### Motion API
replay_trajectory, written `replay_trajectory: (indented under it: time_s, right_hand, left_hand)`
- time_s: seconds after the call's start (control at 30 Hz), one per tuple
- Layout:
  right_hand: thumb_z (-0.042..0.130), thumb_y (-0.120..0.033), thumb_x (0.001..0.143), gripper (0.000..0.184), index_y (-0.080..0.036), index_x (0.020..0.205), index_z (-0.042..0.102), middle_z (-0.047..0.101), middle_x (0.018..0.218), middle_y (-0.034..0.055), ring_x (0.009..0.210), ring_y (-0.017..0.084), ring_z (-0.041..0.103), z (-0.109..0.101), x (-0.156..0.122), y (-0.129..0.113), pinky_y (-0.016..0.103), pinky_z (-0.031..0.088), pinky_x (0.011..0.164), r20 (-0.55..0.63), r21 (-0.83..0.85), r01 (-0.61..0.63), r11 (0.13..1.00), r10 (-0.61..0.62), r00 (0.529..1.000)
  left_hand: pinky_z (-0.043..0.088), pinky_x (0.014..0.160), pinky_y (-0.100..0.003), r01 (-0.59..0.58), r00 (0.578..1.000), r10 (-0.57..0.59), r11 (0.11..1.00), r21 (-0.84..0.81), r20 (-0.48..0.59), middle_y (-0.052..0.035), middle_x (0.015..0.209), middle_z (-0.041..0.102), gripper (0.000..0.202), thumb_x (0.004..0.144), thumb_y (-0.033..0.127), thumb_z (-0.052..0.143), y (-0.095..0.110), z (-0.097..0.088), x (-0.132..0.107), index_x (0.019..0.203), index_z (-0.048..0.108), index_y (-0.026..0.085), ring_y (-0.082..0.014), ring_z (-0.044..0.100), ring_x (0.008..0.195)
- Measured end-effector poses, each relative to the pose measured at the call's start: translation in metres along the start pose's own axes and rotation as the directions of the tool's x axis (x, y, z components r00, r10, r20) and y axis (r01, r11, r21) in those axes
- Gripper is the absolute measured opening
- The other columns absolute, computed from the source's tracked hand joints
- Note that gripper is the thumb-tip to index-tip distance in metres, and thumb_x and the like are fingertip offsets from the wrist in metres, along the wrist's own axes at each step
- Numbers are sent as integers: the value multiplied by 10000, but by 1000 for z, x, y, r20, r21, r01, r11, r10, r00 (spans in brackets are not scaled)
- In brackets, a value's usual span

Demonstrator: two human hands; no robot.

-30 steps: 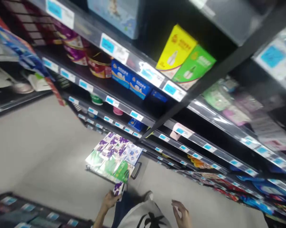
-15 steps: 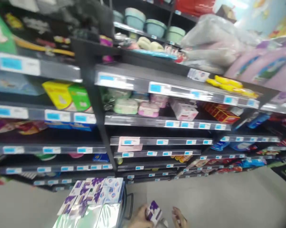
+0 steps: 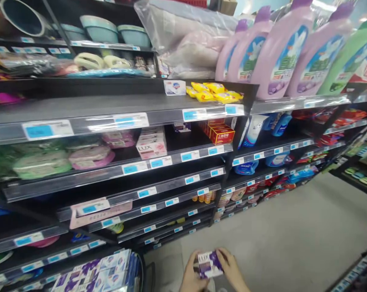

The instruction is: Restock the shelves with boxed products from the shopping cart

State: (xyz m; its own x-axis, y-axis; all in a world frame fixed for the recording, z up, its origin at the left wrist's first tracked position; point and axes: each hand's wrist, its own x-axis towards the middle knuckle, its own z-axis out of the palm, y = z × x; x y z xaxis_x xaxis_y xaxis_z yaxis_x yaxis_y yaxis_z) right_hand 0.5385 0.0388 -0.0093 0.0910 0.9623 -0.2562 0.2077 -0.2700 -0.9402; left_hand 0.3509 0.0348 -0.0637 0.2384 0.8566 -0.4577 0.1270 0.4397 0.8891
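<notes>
Dark shelving (image 3: 95, 99) right across the view, blue-and-white price tags (image 3: 190, 155) along edge after edge, pale grey floor (image 3: 281, 219) running off to the right! Up on top, big lilac bottles (image 3: 281, 61) in a slanting row, then yellow packets (image 3: 214, 93) lying just beside a small white box (image 3: 175, 87). One level down, pale pink LUX boxes (image 3: 152, 142), with red boxes (image 3: 221, 134) farther right. And now, low in the middle, above the floor and out in front of the shelves: a purple-and-white LUX box (image 3: 210, 265)! Clasped at one end by the left hand (image 3: 191, 273), pinched at the other by the right hand (image 3: 231, 267), slightly tilted, lettering in plain sight. Over to the left, near the lower shelves: stacked boxes (image 3: 107, 271), purple-and-white beside blue-and-white.
</notes>
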Motion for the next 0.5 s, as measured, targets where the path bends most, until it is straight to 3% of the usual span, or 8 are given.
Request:
replay_trajectory:
  time_s: [0.1, 0.27, 0.4, 0.5]
  right_hand:
    - [584, -811, 803, 708, -172, 984, 827, 804, 1005, 150, 980, 329, 738, -19, 11, -13, 380, 583, 898, -40, 95, 5, 995, -1, 999]
    - [678, -876, 670, 813, -143, 978, 845, 805, 1097, 183, 1077, 377, 723, -31, 27, -15, 435, 564, 985, -118, 261, -51, 964, 84, 989]
    - [726, -909, 547, 884, -131, 946, 854, 815, 1044, 186, 1041, 404, 732, -25, 39, -10, 476, 578, 957, -125, 345, -135, 929, 188, 974]
    - [753, -905, 505, 895, -133, 948, 848, 811, 1059, 182, 1069, 405, 722, -17, 44, -22, 496, 552, 1009, -102, 326, -155, 933, 198, 975]
  left_hand:
    - [552, 993, -430, -129, 989, 113, 978, -166, -100, -143, 1374, 611, 966, 389, 206, 809, 30, 11, 2, 1309, 540, 327, -363, 639, 1234]
    - [518, 964, -371, -216, 972, 191, 956, -198, -136, -151, 1288, 669, 810, 495, 152, 820, 81, 17, 6, 1270, 597, 223, -334, 636, 1177]
    - [535, 889, -342, -218, 972, 196, 958, -189, -132, -127, 1175, 710, 801, 454, 89, 840, 89, 19, 14, 1220, 630, 201, -314, 655, 1089]
    - [548, 905, -354, -258, 959, 228, 948, -189, -169, -125, 1201, 707, 786, 481, 120, 864, 90, 14, 16, 1227, 630, 199, -303, 654, 1092]
